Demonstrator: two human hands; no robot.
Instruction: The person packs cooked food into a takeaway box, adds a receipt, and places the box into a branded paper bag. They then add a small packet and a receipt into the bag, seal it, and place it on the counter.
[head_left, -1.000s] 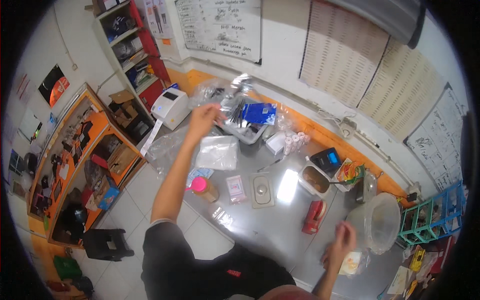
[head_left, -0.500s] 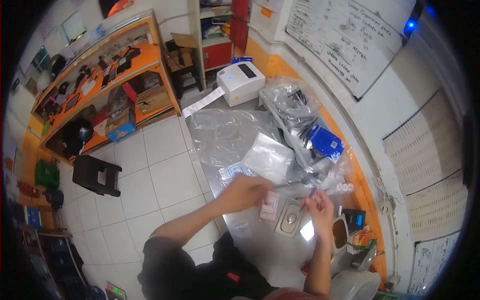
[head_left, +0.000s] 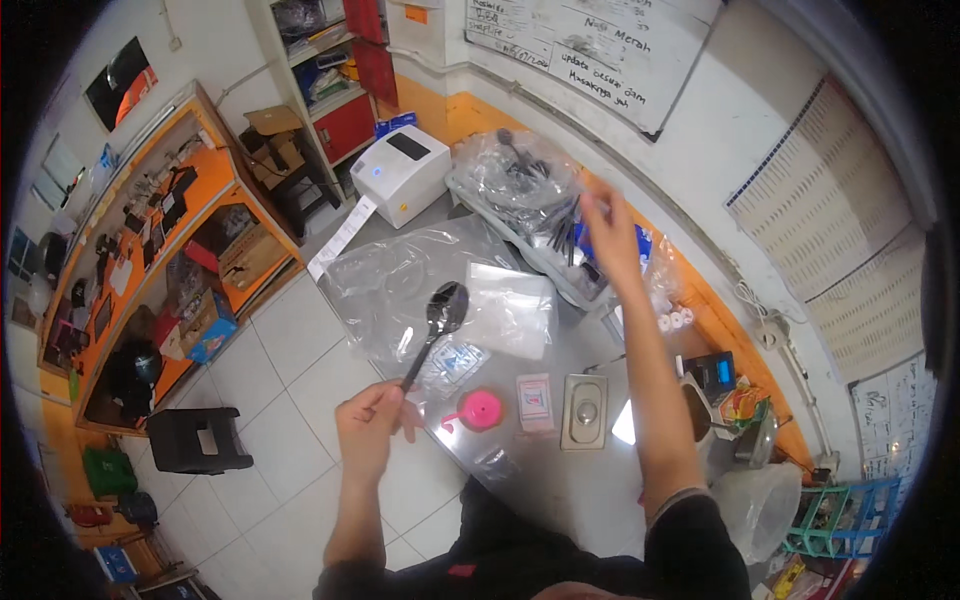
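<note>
A black spoon (head_left: 448, 307) stands out from my left hand (head_left: 370, 420), which pinches its handle beside the table's left edge. The bowl of the spoon is up, over the clear plastic sheeting. My right hand (head_left: 612, 238) is stretched over the tray (head_left: 462, 188) of bagged black utensils (head_left: 565, 225), near a blue packet (head_left: 645, 243). Its fingers are smeared, so whether they hold anything is unclear. Close to my left hand are a round pink object with a small tail (head_left: 480, 409) and a pink-and-white packet (head_left: 535, 400).
A white label printer (head_left: 402, 175) with a paper strip stands at the far left of the metal table. Clear bags (head_left: 510, 310), a metal lid with a knob (head_left: 584, 412) and a small dark device (head_left: 712, 372) lie around. A black stool (head_left: 200, 440) is on the tiled floor.
The view has shifted. My right hand has gone from beside the metal lid to above the utensil tray. My left hand has moved back left, and the spoon and pink round object now show clearly.
</note>
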